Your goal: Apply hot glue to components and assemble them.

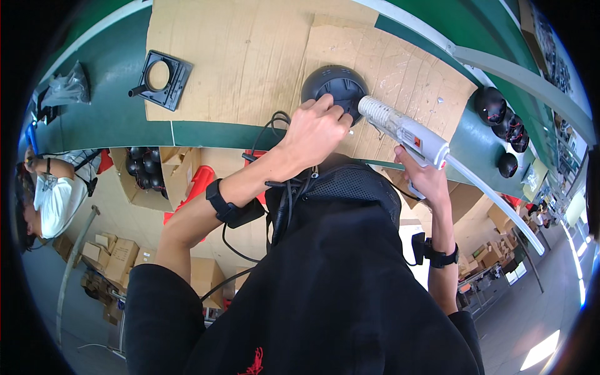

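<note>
The left hand (317,128) presses curled fingers on the black dome (333,89), which sits on cardboard (237,62). The right hand (422,178), closed around the glue gun (406,131) grip, points the nozzle at the dome's 3 o'clock edge.

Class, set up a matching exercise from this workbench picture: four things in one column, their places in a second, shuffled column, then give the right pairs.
Things:
1. black dome-shaped plastic shell
2. white hot glue gun
3. black square frame with a round hole
4. clear crumpled plastic bag

Places:
A. far left on the green table
B. gripped by the right hand
C. under the left hand
D. left edge of the cardboard sheet

Pairs: 1-C, 2-B, 3-D, 4-A
</note>
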{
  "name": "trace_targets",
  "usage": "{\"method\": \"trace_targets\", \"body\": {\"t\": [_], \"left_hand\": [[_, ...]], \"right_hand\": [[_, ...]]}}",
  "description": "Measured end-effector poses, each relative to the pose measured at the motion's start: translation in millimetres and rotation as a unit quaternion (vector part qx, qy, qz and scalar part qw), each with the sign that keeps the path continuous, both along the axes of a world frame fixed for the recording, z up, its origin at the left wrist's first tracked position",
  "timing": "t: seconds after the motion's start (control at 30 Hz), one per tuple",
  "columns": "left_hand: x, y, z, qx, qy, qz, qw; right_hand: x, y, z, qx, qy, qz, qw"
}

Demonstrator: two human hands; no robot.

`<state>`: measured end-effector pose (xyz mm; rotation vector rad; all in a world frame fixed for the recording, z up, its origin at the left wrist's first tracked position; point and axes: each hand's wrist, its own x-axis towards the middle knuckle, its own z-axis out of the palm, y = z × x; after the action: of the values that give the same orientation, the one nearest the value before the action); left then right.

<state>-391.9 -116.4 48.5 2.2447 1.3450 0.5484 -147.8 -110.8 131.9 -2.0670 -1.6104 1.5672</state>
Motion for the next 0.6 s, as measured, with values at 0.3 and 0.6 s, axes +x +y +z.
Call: {"method": "trace_targets", "body": {"t": [0.3,0.6], "left_hand": [[-1.0,2.0,-1.1,-0.002,-0.008,-0.004,1.000],[-2.0,1.8,1.2,0.010,-0.024,0.003,1.000]], "right_hand": [[3.8,3.4,-1.1,0.007,-0.012,0.017,1.000],[3.3,3.2,0.9,-0.016,-0.042,0.026,0.999]]}}
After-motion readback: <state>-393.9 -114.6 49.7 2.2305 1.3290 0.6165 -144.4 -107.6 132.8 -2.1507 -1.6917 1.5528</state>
